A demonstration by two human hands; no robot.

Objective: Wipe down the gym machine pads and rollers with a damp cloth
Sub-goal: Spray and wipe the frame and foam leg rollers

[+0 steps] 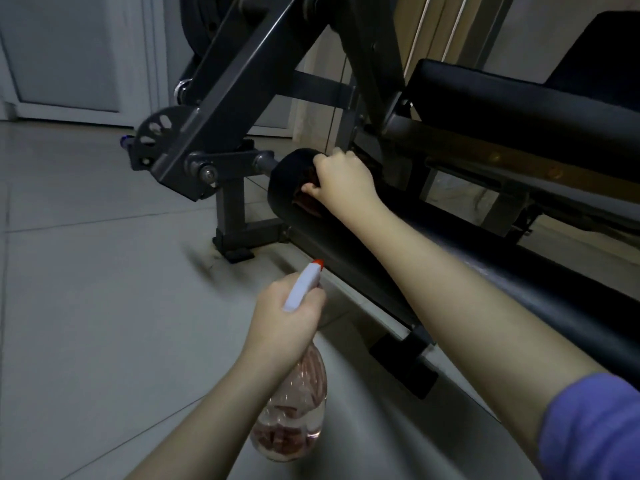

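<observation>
A long black roller of the gym machine runs from the centre toward the lower right. My right hand grips a dark reddish-brown cloth and presses it against the roller near its left end. Most of the cloth is hidden under the hand. My left hand holds a clear spray bottle by its neck, low in the middle of the view. The bottle's white trigger head with an orange nozzle points up toward the roller. A black seat pad lies above the roller at the right.
The machine's dark steel frame slants up across the middle, with a perforated adjustment plate at the left. A black foot of the frame stands on the grey tiled floor. A pale door closes the far left.
</observation>
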